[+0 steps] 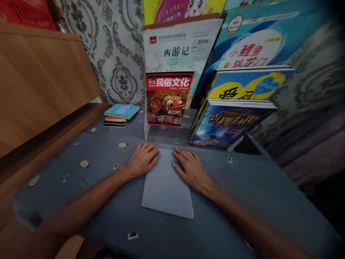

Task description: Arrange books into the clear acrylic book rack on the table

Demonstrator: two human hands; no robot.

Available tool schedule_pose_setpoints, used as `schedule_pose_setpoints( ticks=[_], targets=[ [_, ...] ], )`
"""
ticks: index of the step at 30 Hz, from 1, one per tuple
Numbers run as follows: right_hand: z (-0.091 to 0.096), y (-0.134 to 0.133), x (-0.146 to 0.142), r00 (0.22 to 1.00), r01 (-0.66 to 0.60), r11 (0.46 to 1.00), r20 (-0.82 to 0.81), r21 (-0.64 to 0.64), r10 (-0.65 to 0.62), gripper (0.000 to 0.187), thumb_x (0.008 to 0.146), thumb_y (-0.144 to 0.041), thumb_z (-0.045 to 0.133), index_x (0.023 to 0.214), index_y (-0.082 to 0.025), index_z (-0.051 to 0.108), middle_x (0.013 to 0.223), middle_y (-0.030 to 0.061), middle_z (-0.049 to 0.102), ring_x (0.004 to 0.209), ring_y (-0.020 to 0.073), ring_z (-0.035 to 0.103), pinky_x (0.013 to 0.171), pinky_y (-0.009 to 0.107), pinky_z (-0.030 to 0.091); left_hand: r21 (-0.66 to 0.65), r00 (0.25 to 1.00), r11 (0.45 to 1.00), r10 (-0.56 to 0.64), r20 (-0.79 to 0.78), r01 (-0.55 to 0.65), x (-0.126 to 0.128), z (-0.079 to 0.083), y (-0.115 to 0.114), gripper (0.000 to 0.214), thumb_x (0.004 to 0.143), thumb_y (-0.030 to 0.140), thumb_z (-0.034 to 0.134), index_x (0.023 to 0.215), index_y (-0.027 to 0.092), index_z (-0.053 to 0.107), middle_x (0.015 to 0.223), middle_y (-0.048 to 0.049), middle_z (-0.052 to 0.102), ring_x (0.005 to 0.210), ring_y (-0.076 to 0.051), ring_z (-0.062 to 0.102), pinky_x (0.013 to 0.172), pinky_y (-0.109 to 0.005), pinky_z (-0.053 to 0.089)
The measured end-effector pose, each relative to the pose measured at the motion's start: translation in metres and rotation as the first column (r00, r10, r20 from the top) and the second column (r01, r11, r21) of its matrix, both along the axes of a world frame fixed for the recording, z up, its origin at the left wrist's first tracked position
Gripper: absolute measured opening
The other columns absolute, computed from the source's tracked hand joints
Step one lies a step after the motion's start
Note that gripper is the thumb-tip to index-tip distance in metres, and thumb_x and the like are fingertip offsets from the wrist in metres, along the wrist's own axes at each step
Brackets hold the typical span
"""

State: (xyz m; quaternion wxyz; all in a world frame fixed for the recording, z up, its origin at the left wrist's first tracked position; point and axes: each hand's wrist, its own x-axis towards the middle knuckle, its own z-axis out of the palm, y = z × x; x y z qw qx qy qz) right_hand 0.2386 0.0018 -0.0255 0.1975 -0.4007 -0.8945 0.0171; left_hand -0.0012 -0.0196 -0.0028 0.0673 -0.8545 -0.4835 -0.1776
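The left hand [142,160] and right hand [191,169] lie flat on the upper corners of a pale grey rounded-corner sheet [165,187], fingers [152,153] extended and released, not grasping. The sheet rests on the grey-cloth counter [250,194] just in front of a clear acrylic book stand [151,135]. A red magazine [168,99] stands in the stand; a small stack of books [118,116] lies left of it.

Head-worn camera, set above the person, facing forward and down past both forearms onto the left hand [142,160] and right hand [192,171]. Close view: the grey sheet [165,187] sits lower centre, the acrylic book stand [168,135] just ahead, a wooden panel [35,82] along the left edge.
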Motion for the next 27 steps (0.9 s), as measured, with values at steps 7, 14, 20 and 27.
schedule_pose_setpoints(
  ticks=[7, 14, 20, 27],
  targets=[
    [-0.003, 0.001, 0.000, 0.988, -0.147, 0.989, -0.034, 0.015, 0.148, 0.039, 0.096, -0.028, 0.042, 0.129, -0.019, 0.063, 0.135, 0.0129, 0.064, 0.129, 0.0285, 0.055, 0.109, 0.057, 0.038, -0.033, 0.998, 0.998, -0.051, -0.021, 0.050, 0.000, -0.004, 0.000, 0.024, 0.100, 0.026, 0.042, 0.110, 0.017, 0.061, 0.109, -0.0092, 0.063, 0.100, -0.023, 0.055, 0.086, -0.037, 0.048],
    [0.000, 0.000, -0.001, 0.995, -0.103, 0.994, -0.008, -0.024, 0.103, 0.043, 0.097, -0.032, 0.043, 0.133, -0.017, 0.060, 0.141, 0.0149, 0.059, 0.135, 0.0300, 0.051, 0.110, 0.058, 0.038, -0.037, 0.999, 0.999, -0.035, 0.036, 0.036, -0.006, -0.009, 0.003, 0.026, 0.100, 0.026, 0.042, 0.114, 0.015, 0.061, 0.112, -0.0107, 0.063, 0.102, -0.024, 0.056, 0.092, -0.042, 0.049],
    [0.004, -0.003, -0.001, 0.996, -0.086, 0.994, -0.005, -0.067, 0.086, 0.044, 0.097, -0.031, 0.044, 0.138, -0.020, 0.057, 0.143, 0.0132, 0.057, 0.137, 0.0282, 0.048, 0.113, 0.059, 0.035, -0.006, 0.996, 0.998, -0.056, 0.074, 0.057, -0.008, -0.013, 0.005, 0.026, 0.100, 0.025, 0.042, 0.113, 0.017, 0.062, 0.112, -0.0101, 0.064, 0.102, -0.023, 0.057, 0.092, -0.042, 0.050],
    [0.009, -0.006, 0.005, 1.000, 0.002, 0.998, 0.011, -0.068, -0.001, 0.042, 0.097, -0.029, 0.045, 0.134, -0.017, 0.060, 0.141, 0.0148, 0.058, 0.135, 0.0290, 0.051, 0.113, 0.061, 0.035, 0.013, 0.997, 0.998, -0.058, 0.050, 0.058, -0.004, -0.012, 0.004, 0.028, 0.100, 0.025, 0.040, 0.112, 0.015, 0.064, 0.107, -0.0105, 0.063, 0.100, -0.024, 0.055, 0.089, -0.041, 0.051]
  ],
)
